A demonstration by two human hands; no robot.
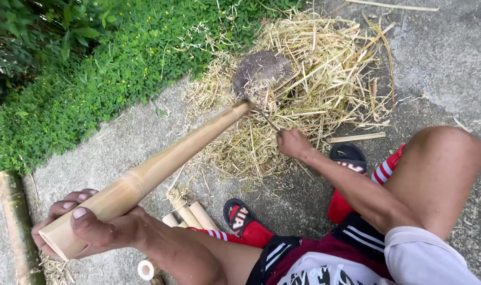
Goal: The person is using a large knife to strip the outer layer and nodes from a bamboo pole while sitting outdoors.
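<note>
Straw pile (314, 79) ahead; grass (66, 79) left

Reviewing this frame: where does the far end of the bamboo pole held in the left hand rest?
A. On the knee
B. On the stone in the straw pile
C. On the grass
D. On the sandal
B: the left hand grips the bamboo pole, whose far tip meets the grey stone amid the straw pile.

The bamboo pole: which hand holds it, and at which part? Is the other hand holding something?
The left hand holds the bamboo pole at its near cut end. The right hand grips the handle of a thin blade at the far end.
</note>
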